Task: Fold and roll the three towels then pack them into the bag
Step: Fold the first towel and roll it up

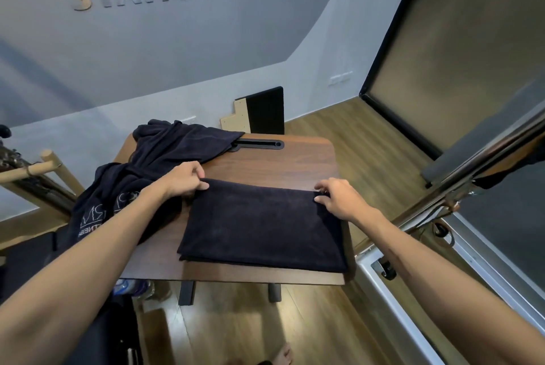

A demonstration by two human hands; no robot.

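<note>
On the wooden worktop, your left hand pinched the far left corner of the folded towel, thumb over the edge and fingers curled narrowly around the cloth. Your right hand pinched the far right corner in the same way, fingers bent close and gripping the fabric at the fold. The folded towel lay flat as a dark rectangle of several layers, covering the near right part of the worktop, its right edge reaching the worktop's right rim and its near edge lying just short of the front rim. A heap of unfolded dark towels lay crumpled on the far left of the worktop, just beyond your left hand, one part overlapping a black slot set in the far edge. Dark fabric with pale printed lettering hung over the worktop's left side, under your left forearm; whether it was a towel or the bag could not be told. A dark panel leaned against the wall behind the worktop.
</note>
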